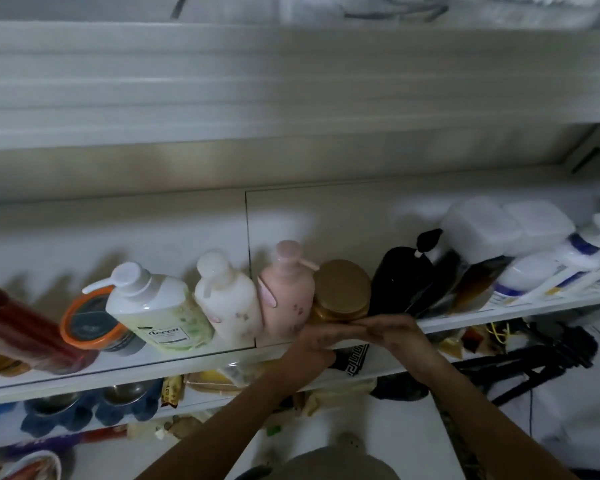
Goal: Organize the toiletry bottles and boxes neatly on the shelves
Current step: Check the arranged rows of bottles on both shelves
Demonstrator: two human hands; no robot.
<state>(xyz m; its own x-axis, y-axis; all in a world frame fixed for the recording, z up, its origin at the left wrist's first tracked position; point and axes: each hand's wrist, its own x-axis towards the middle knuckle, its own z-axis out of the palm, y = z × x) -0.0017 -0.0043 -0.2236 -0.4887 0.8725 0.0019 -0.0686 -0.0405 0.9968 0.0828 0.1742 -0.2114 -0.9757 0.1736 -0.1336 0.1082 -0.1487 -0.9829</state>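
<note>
Fingers [340, 329] of the left hand [314, 342] laid out fairly straight, not curled, against the lower front of the gold-lidded jar [342, 289]. Fingers [374, 322] of the right hand [395, 332] likewise straight, coming in from the other side, tips of both hands meeting in front of the jar. Touching rather than gripping, as far as the blur allows.

Jar upright near the front edge of the white shelf [187, 358], between a pink pump bottle [288, 292] touching it on the left and a black pump bottle [402, 278] just beside it on the right.

Further left in the same row:
- a white pump bottle [226, 299] against the pink one
- a white-and-green pump bottle [160, 306]
- an orange-rimmed tub [90, 322]
- a dark red bottle [14, 327] at the far left, blurred

Right of the black bottle:
- white lidded containers [475, 230]
- white-and-blue bottles [534, 275] lying on their sides

On the shelf below:
- metal bowls [63, 403] in blue holders at the left
- assorted packets [174, 389] in the middle
- a black tripod [541, 358] at the right

Both forearms bare, reaching in from the bottom of the view.
</note>
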